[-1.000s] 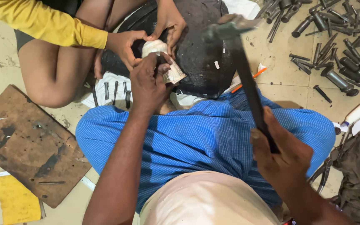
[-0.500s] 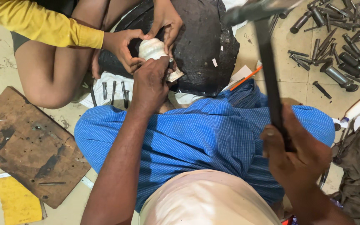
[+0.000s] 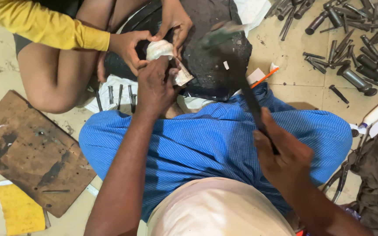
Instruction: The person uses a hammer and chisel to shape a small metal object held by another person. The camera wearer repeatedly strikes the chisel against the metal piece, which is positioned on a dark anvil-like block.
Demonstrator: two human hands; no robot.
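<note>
Worn wooden board (image 3: 27,153), matt metal punches (image 3: 351,48) — rough black block (image 3: 211,65)

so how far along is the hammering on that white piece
Done: the white piece sits on the black block, steadied by another person's hands. In hand: the left hand holds something against it, hidden by the fingers, while the right hand grips a blurred hammer. How much striking is left cannot be told.

Tiled floor (image 3: 294,83): scattered metal punches (image 3: 351,39), wooden board (image 3: 27,153), yellow sheet (image 3: 18,207).
</note>
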